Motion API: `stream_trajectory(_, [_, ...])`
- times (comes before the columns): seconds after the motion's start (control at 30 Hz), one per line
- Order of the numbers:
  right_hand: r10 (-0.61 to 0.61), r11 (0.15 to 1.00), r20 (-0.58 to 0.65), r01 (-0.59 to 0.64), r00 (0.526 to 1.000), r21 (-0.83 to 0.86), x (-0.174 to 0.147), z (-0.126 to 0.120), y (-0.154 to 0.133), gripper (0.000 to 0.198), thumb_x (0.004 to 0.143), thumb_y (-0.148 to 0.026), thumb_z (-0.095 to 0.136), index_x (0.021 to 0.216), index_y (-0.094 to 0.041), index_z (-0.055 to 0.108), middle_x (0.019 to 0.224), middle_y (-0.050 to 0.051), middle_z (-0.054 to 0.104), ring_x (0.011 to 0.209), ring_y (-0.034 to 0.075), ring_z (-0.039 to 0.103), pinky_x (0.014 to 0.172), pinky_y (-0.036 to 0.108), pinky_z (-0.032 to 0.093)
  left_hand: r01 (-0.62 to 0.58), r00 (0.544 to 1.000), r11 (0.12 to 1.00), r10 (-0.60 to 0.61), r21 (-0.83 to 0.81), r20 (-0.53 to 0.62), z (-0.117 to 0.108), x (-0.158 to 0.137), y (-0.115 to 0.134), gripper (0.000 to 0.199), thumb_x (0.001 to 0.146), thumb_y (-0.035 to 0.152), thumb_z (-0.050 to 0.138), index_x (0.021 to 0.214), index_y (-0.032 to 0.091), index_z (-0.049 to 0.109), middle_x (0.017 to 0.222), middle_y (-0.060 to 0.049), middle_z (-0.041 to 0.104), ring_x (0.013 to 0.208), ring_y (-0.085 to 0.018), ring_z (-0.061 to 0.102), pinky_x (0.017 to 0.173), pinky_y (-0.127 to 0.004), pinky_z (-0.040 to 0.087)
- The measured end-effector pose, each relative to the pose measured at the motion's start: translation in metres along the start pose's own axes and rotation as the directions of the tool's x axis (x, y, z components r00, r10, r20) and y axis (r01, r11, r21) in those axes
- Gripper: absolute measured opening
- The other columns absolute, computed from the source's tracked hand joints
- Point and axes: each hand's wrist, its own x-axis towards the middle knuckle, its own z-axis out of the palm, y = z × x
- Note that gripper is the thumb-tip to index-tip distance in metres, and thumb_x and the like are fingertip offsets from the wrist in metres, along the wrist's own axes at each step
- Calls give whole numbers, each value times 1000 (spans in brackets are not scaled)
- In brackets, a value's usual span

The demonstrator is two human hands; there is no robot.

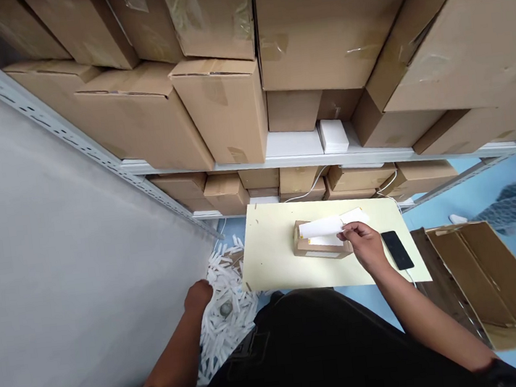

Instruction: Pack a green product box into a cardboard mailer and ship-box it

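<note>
My right hand (364, 245) pinches the end of a white paper strip (320, 228) between thumb and fingers. The strip has small yellow marks at its corners and lies over a small brown cardboard box (323, 251). More white paper shows in the top of that box, which stands on a pale yellow tabletop (270, 260). Away to the left, my left hand (199, 294) hangs over a heap of white strips (228, 321) on the floor. Its fingers look curled together, and whatever may be inside them is hidden.
A black phone (397, 250) with a white cable lies at the table's right side. Shelves of cardboard boxes (225, 110) rise behind the table. A grey wall (60, 253) borders the left. A large open cardboard box (501, 284) stands at the right, with part of another person beyond.
</note>
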Motion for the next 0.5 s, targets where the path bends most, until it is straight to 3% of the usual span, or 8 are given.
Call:
stream_trajectory(0.07, [-17, 1000, -4, 17, 1000, -10, -3, -1, 2, 29, 73, -46, 80, 85, -21, 71, 79, 3, 73, 78, 24, 76, 79, 38, 57, -43, 999, 997, 43, -69, -6, 4, 3, 35, 18, 79, 36, 59, 81, 22, 69, 87, -7, 76, 93, -27, 72, 78, -30, 50])
stream_trajectory(0.13, [-30, 999, -2, 30, 1000, -13, -5, -2, 4, 29, 74, -46, 80, 85, -21, 71, 78, 2, 73, 79, 25, 76, 80, 38, 57, -142, 986, 930, 163, -339, 37, 9, -3, 88, 28, 85, 42, 55, 89, 21, 72, 91, -7, 77, 91, -25, 72, 76, -31, 52])
stream_trajectory(0.2, [-28, 1000, -2, 28, 1000, -13, -7, -2, 8, 27, 74, -44, 79, 86, -21, 71, 77, 2, 73, 80, 25, 76, 80, 38, 56, -180, 932, 777, 332, -603, 149, 15, -15, 148, 42, 89, 55, 53, 95, 18, 74, 91, -9, 77, 81, -22, 71, 68, -30, 52])
stream_trajectory(0.27, [-16, 1000, -3, 16, 1000, -16, -7, -2, 14, 27, 73, -43, 78, 87, -21, 72, 77, 3, 73, 81, 24, 75, 80, 38, 56, -160, 856, 644, 468, -748, 221, 20, -28, 203, 48, 89, 60, 55, 95, 16, 74, 88, -10, 77, 74, -20, 70, 63, -29, 51])
stream_trajectory(0.37, [-7, 1000, -5, 7, 1000, -28, -7, -5, 25, 28, 71, -42, 77, 89, -20, 72, 77, 3, 73, 77, 23, 72, 77, 37, 54, -178, 828, 569, 527, -803, 190, 29, -37, 258, 39, 85, 54, 63, 87, 15, 73, 81, -7, 74, 66, -16, 65, 62, -27, 48])
stream_trajectory(0.5, [-32, 995, -26, 29, 999, -94, -3, -11, 43, 31, 72, -45, 74, 88, -19, 73, 77, 3, 72, 72, 20, 66, 72, 34, 52, -302, 863, 654, 497, -694, 92, 46, -29, 283, 28, 83, 44, 65, 76, 17, 70, 68, 0, 68, 64, -15, 61, 65, -28, 46])
